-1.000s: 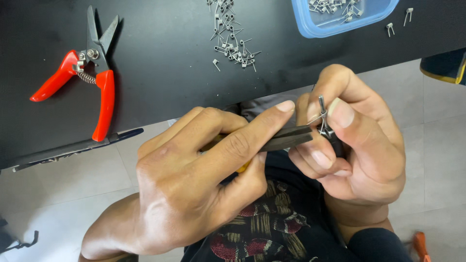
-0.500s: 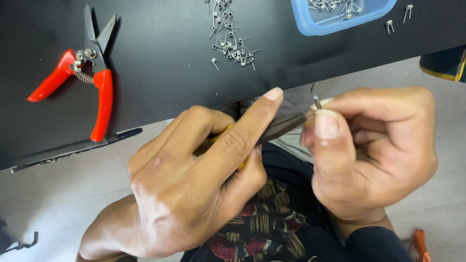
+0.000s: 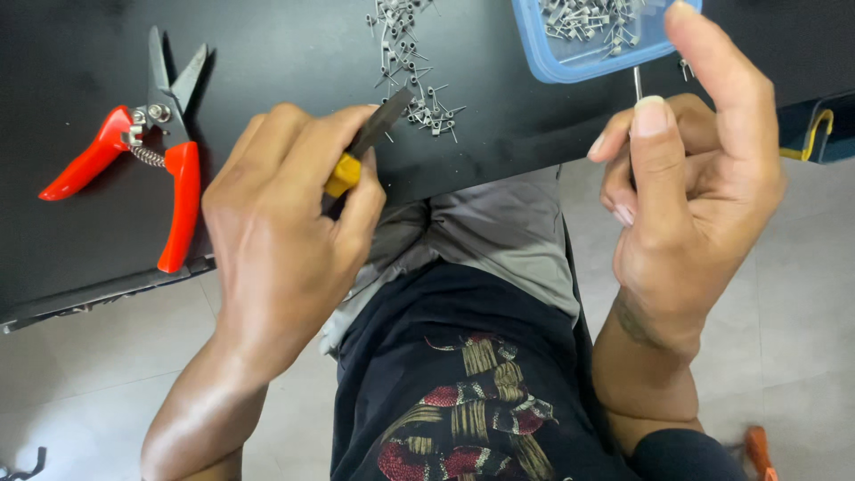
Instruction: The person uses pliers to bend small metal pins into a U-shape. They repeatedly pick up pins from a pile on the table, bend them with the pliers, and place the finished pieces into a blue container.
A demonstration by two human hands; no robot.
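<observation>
The blue tray sits at the far edge of the black surface, partly cut off by the top of the view, and it holds a heap of small grey metal pieces. A loose scatter of the same metal pieces lies on the surface just left of the tray.

The thin metal pin is grey, straight and slender. It stands nearly upright, its long axis running up and down in the view, with its upper end reaching the tray's near rim. The right hand pinches its lower part between thumb and bent fingers, so the grip is clenched on the pin, while the index finger sticks out straight above it. This hand is raised in front of the surface's near edge, over the grey floor.

The left hand is well apart from the right. Its grip is closed around a small tool with a yellow handle and a flat dark blade. The tool's long axis slants up and to the right, and the blade tip points toward the scattered pieces, ending just beside them.

Further left on the surface lie red-handled cutters, their blades open and pointing away from the person, a spring showing between the handles. Below the hands are a grey cloth and dark patterned clothing on the person's lap.
</observation>
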